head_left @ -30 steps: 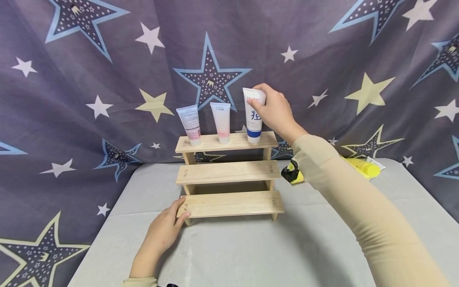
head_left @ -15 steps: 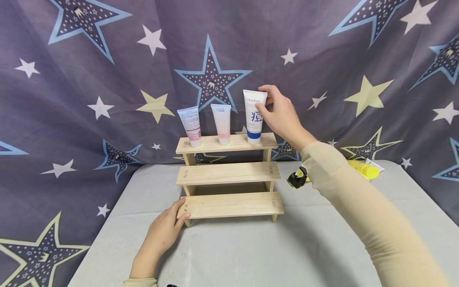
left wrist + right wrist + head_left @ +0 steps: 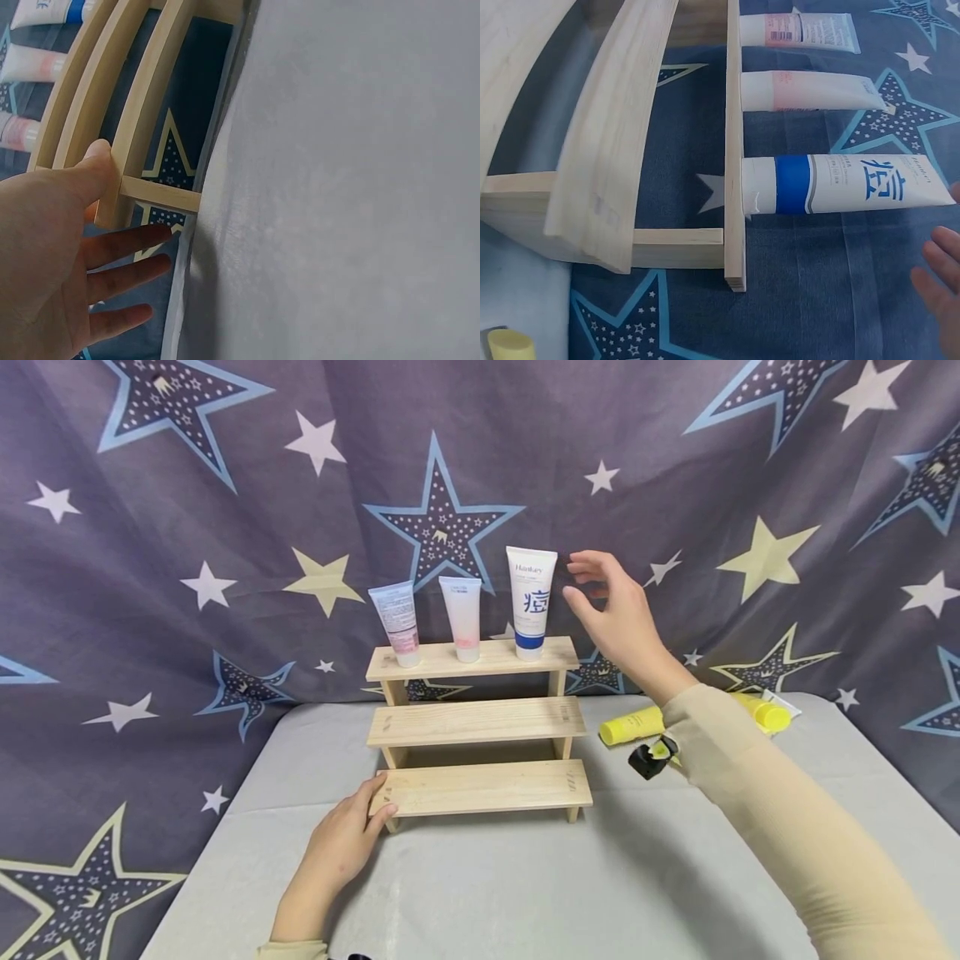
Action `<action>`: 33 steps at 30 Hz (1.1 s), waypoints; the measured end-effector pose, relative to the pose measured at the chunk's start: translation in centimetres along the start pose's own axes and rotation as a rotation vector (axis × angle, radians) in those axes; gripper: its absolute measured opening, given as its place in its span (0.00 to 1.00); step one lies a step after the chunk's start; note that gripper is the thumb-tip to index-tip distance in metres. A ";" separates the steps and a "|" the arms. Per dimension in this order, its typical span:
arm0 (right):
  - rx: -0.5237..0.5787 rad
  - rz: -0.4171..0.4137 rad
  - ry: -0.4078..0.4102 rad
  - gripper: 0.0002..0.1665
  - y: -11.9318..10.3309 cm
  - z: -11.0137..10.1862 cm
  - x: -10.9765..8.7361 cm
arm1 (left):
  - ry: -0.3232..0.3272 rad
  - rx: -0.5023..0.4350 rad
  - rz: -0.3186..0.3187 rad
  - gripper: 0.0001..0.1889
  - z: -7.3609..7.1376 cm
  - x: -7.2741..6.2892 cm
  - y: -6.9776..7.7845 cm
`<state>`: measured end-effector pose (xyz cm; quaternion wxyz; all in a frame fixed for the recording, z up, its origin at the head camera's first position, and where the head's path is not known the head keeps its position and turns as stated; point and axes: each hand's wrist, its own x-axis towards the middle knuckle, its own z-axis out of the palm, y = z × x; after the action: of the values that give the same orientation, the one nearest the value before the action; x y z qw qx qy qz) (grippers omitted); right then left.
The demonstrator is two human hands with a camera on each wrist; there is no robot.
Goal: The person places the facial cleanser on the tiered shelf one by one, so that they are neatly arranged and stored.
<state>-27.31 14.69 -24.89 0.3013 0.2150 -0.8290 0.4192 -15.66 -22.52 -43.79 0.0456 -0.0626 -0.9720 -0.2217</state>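
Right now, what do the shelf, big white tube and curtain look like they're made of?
Shelf: wood, pale and seemingly unpainted; grain lines run along the boards.
Big white tube: probably plastic, with a smooth, printed surface; its body narrows to a flat end.
Curtain: cloth, it seems, mostly dull; it has soft folds, but I can't tell which fibre.

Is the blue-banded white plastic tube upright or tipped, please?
Upright: the blue-banded white tube stands on its cap on the top wooden shelf.
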 end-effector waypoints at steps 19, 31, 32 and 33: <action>0.118 -0.076 0.099 0.17 -0.6 -3.7 -6.8 | 0.007 -0.012 0.013 0.30 0.0 -0.1 0.1; 0.159 0.002 0.149 0.17 1.2 -6.5 -12.4 | 0.022 -0.007 0.020 0.30 0.1 0.0 0.0; 0.160 0.005 0.146 0.17 1.6 -6.8 -12.9 | 0.023 -0.008 0.021 0.30 0.1 0.0 0.0; 0.158 0.008 0.142 0.17 2.0 -7.0 -13.3 | 0.020 -0.007 0.018 0.30 0.1 0.0 0.0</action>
<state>-16.65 22.99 -31.80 0.3397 0.2044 -0.7709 0.4985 -15.65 -22.51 -43.91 0.0572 -0.0692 -0.9701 -0.2255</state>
